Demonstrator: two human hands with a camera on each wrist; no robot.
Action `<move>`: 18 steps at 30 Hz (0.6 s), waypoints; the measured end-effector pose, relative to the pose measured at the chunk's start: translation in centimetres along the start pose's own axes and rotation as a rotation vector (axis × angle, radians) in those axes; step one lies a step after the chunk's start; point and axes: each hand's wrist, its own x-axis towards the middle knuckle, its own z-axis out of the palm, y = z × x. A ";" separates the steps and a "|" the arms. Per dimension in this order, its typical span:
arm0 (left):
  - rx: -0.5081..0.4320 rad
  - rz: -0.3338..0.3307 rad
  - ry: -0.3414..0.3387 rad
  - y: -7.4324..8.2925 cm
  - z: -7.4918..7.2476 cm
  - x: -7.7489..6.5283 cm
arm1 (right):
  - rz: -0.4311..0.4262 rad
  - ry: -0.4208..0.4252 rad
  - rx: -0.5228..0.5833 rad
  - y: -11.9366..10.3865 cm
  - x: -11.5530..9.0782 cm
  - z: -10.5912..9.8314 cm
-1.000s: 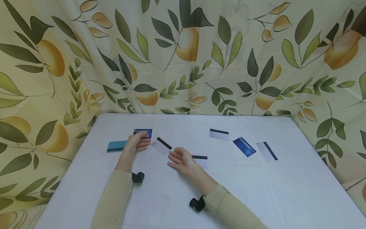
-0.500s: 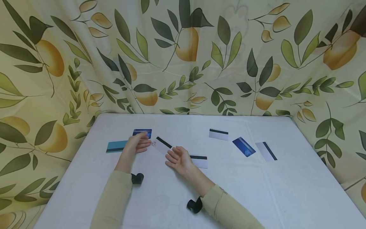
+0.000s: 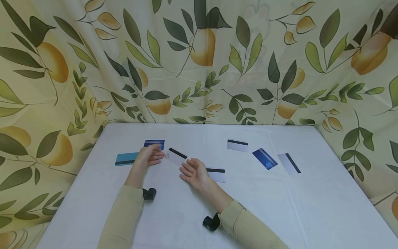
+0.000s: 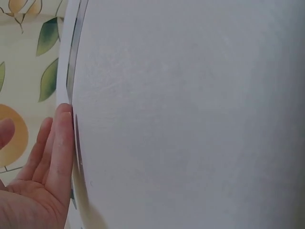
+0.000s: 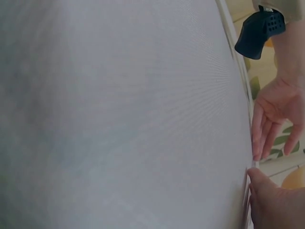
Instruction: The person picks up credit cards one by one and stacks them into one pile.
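Observation:
In the head view my left hand [image 3: 149,157] rests palm inward, fingers extended, near a dark blue card [image 3: 153,142] and a teal striped card [image 3: 125,159], covering part of each. Opposite it, my right hand [image 3: 196,174] lies with loosely bent fingers, holding nothing. Between the two hands is a white card [image 3: 176,156] with a black stripe, tilted on the table. Another white striped card [image 3: 217,175] is partly behind my right hand. The left wrist view shows my left hand [image 4: 45,176] along the tabletop; the right wrist view shows both hands facing each other.
On the right half of the white-covered table [image 3: 264,211] lie a white striped card [image 3: 237,146], a blue card [image 3: 264,159] and a slanted white card [image 3: 288,163]. A fruit-patterned curtain [image 3: 186,79] hangs behind the far edge. Black cameras sit at both wrists.
My right hand has shifted slightly left, toward the tilted white card, uncovering no other card. The left hand and all the cards stay where they were.

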 end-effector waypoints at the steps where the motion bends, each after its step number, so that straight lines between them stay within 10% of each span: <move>1: -0.003 0.000 -0.002 0.0 0.0 0.0 | 0.000 0.000 -0.002 0.0 0.0 0.0; 18: -0.048 0.012 0.043 0.4 0.9 0.0 | 0.015 0.027 -0.003 -0.1 0.0 0.1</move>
